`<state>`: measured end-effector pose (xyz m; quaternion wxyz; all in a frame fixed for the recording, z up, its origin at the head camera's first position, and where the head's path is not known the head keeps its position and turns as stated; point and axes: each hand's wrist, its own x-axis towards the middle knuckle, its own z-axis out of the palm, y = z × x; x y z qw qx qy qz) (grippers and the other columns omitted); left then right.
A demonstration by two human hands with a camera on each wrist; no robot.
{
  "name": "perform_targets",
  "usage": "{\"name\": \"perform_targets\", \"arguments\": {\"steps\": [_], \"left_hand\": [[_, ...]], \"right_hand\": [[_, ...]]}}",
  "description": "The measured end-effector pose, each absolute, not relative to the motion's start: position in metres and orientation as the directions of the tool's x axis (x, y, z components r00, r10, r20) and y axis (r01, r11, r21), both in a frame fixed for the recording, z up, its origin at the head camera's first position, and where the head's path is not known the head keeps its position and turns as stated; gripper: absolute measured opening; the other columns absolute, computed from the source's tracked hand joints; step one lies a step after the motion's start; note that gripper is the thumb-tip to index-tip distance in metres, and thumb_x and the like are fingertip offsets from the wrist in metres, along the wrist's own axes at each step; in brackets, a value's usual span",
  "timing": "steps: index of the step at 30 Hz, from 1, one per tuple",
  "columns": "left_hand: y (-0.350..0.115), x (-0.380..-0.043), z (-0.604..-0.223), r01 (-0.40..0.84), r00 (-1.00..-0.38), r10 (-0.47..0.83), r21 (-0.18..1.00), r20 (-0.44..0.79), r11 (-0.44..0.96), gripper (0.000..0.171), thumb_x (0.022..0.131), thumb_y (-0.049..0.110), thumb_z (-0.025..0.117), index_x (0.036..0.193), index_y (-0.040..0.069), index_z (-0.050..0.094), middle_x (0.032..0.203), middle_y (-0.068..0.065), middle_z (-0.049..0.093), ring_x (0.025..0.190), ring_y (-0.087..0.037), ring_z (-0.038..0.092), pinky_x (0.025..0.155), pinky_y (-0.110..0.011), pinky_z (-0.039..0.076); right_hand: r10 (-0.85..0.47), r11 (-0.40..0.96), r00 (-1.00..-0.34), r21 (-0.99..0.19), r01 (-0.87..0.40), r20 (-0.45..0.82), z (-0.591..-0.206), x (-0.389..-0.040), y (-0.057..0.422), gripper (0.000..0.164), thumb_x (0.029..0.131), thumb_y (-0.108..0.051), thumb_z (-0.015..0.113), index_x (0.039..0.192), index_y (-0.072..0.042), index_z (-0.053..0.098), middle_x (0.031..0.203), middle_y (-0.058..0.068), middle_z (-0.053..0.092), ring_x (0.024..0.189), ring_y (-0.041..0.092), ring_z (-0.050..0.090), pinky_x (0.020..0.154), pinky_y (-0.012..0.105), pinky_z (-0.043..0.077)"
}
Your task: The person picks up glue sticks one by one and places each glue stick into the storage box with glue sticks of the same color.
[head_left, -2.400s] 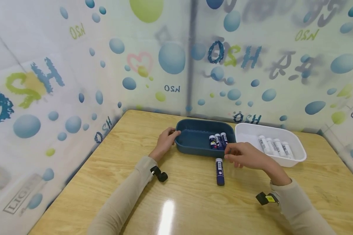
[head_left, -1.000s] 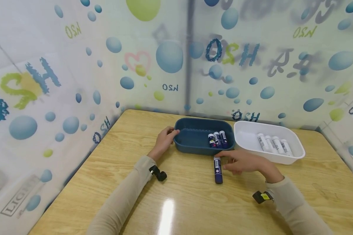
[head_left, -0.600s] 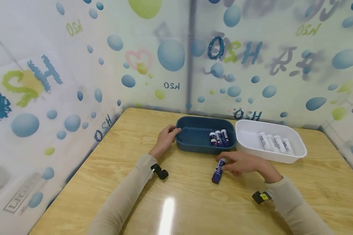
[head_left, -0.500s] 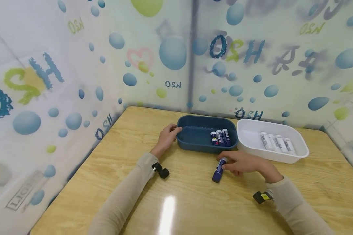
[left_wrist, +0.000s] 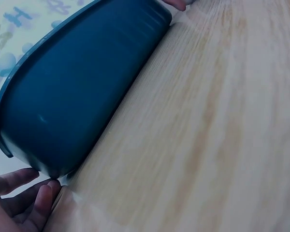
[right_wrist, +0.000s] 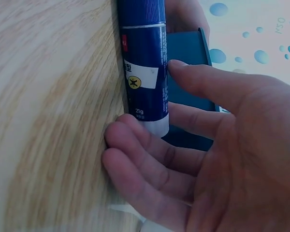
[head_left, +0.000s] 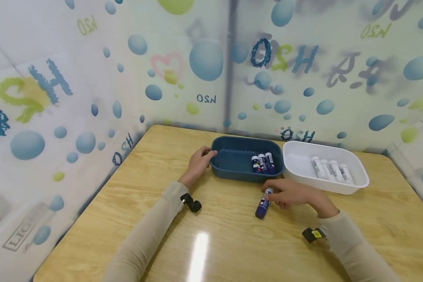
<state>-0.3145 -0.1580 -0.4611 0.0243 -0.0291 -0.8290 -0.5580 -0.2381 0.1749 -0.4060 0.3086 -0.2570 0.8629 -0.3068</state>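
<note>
My left hand [head_left: 198, 163] grips the left end of a dark blue tray [head_left: 237, 176], thumb over its rim; in the left wrist view, fingers [left_wrist: 36, 205] curl at the outside of its wall. Three navy glue sticks [head_left: 263, 166] with white ends lie side by side in the tray's right part. In front of it, my right hand [head_left: 293, 192] pinches another navy glue stick [head_left: 262, 208] by its white end. That stick lies slanted on the table. The right wrist view shows the thumb against this glue stick [right_wrist: 147, 104] and the other fingers curled at its white end.
A white tray [head_left: 320, 185] stands right beside the blue one and holds several white tubes [head_left: 327, 170]. Both trays sit near the back edge of the wooden table [head_left: 155, 231]. A curtain [head_left: 183, 105] with printed bubbles hangs behind and to the left.
My right hand has come from the blue tray's front rim onto the loose glue stick and taken hold of its white end. The stick has turned from straight to slanted. My left hand stays put.
</note>
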Motion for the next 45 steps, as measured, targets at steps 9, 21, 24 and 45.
{"name": "perform_targets", "arguments": {"steps": [9,21,24,45], "left_hand": [[-0.1585,-0.3128,-0.4636,0.067,-0.998,0.027,0.925,0.061,0.373,0.046,0.101,0.046,0.058,0.132,0.012,0.064,0.116,-0.012,0.069,0.08,-0.019,0.06,0.071,-0.029,0.05],[-0.1604,-0.31,-0.4645,0.061,-0.998,0.023,0.928,0.057,0.369,0.043,0.102,0.044,0.058,0.13,0.012,0.064,0.109,-0.011,0.068,0.077,-0.019,0.058,0.071,-0.029,0.049],[-0.1611,-0.3095,-0.4644,0.062,-0.998,0.02,0.927,0.059,0.37,0.043,0.102,0.043,0.058,0.131,0.012,0.064,0.11,-0.012,0.069,0.077,-0.02,0.058,0.071,-0.029,0.049],[-0.159,-0.3109,-0.4614,0.073,-0.997,0.018,0.931,0.071,0.358,0.042,0.102,0.043,0.058,0.13,0.012,0.065,0.113,-0.01,0.069,0.08,-0.02,0.059,0.07,-0.03,0.05]], "right_hand": [[-0.629,0.684,-0.684,-0.681,-0.261,-0.37,-0.4083,-0.2359,0.1732,0.026,0.105,-0.031,0.06,0.122,-0.011,0.062,0.08,0.005,0.063,0.069,0.017,0.061,0.063,0.031,0.053],[-0.648,0.677,-0.678,-0.67,-0.304,-0.348,-0.4102,-0.2324,0.1691,0.021,0.105,-0.025,0.061,0.119,-0.011,0.061,0.078,0.005,0.062,0.067,0.018,0.061,0.059,0.031,0.052],[-0.638,0.687,-0.685,-0.66,-0.302,-0.351,-0.41,-0.2328,0.1682,0.025,0.105,-0.026,0.062,0.124,-0.011,0.061,0.079,0.004,0.064,0.067,0.017,0.061,0.059,0.03,0.052],[-0.598,0.725,-0.734,-0.609,-0.323,-0.323,-0.4142,-0.233,0.1666,0.032,0.102,-0.035,0.065,0.123,-0.012,0.059,0.066,0.0,0.059,0.057,0.014,0.054,0.055,0.025,0.043]]}}
